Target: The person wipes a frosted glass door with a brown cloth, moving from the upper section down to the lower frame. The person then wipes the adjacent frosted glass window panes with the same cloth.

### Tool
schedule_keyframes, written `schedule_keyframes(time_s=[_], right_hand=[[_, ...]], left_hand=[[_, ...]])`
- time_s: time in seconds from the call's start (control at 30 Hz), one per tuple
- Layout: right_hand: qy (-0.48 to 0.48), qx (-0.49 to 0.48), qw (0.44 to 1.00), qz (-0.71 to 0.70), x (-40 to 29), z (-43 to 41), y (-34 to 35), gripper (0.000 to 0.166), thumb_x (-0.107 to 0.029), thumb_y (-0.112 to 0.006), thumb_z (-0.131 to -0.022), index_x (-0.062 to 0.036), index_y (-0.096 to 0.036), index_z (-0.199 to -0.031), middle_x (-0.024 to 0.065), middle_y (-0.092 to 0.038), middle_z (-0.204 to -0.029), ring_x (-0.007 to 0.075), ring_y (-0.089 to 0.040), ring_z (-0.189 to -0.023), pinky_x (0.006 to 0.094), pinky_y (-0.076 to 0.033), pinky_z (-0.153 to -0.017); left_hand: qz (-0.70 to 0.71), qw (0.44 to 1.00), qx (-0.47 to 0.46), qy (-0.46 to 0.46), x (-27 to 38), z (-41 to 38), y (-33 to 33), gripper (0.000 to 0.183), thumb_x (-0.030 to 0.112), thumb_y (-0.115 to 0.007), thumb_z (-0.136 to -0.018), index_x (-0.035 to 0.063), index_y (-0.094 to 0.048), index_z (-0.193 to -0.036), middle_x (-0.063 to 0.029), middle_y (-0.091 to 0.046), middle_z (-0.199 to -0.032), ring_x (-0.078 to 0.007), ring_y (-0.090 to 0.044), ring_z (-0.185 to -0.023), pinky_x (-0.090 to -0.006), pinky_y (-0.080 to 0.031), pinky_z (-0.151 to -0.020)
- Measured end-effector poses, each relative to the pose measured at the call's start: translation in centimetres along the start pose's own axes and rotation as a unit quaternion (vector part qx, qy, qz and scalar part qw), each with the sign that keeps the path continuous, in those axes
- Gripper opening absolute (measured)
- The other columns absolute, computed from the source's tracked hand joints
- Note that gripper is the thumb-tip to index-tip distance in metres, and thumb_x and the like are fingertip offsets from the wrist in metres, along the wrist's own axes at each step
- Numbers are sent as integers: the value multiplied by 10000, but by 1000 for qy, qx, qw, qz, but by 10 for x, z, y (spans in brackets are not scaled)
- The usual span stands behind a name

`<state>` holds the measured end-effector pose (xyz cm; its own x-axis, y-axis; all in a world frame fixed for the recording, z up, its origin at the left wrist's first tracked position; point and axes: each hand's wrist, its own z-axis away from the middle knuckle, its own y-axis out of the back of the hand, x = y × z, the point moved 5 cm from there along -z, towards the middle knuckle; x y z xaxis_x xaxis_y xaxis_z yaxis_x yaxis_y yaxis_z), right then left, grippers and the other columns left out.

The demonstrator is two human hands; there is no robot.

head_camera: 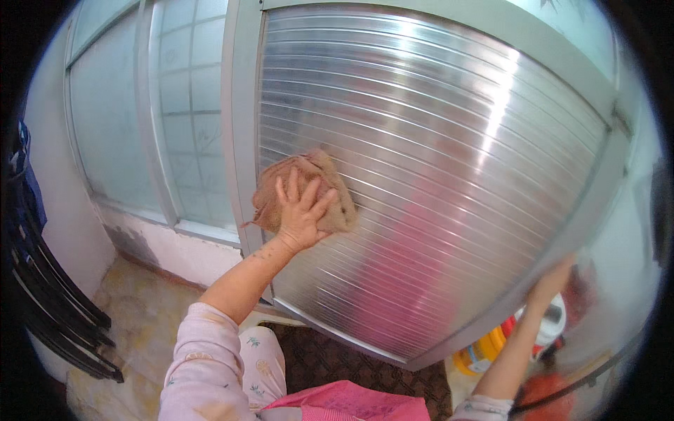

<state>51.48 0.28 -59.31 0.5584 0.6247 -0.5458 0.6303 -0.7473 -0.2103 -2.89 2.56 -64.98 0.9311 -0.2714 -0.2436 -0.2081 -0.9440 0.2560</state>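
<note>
A ribbed metal panel set in a pale door frame point(246, 105) fills the middle of the view. My left hand point(305, 210) lies with fingers spread on a folded brown cloth point(337, 179), pressing it against the ribbed panel point(421, 158) near its left side. On the right, my right hand point(553, 279) is at the door's outer edge point(489, 321); its fingertips are hidden, and it appears to grip that edge. Pink clothing reflects in the panel's surface.
Black folded metal racks or legs point(58, 300) stand at the left wall. Frosted windows point(113, 116) sit left of the door. A dark patterned mat point(321, 342) lies below it. Yellow point(476, 350) and white containers point(550, 321) stand beyond the door's edge.
</note>
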Motion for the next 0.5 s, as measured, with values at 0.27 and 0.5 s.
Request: schedule_keyframes(time_s=[0.27, 0.5], right_hand=[[-1, -7, 1000, 29, -2, -5, 8, 599, -407, -321, -993, 108, -417, -1283, 180, -489, -1293, 249, -457, -1175, 299, -308, -1011], [-21, -12, 1000, 12, -16, 4, 9, 583, -407, -329, -993, 104, -455, -1244, 157, -531, -1223, 217, -490, -1099, 294, -339, -972]], left_hand=[[49, 998, -20, 43, 59, -1, -9, 866, 617, -658, -604, 256, -416, -1354, -114, -198, -1485, -503, -64, -1343, -710, -48, -992], [110, 986, -35, -123, 233, -44, -15, 858, 491, -668, -600, 354, -359, -1389, 20, -318, -1435, -362, -94, -1390, -669, -9, -1023]])
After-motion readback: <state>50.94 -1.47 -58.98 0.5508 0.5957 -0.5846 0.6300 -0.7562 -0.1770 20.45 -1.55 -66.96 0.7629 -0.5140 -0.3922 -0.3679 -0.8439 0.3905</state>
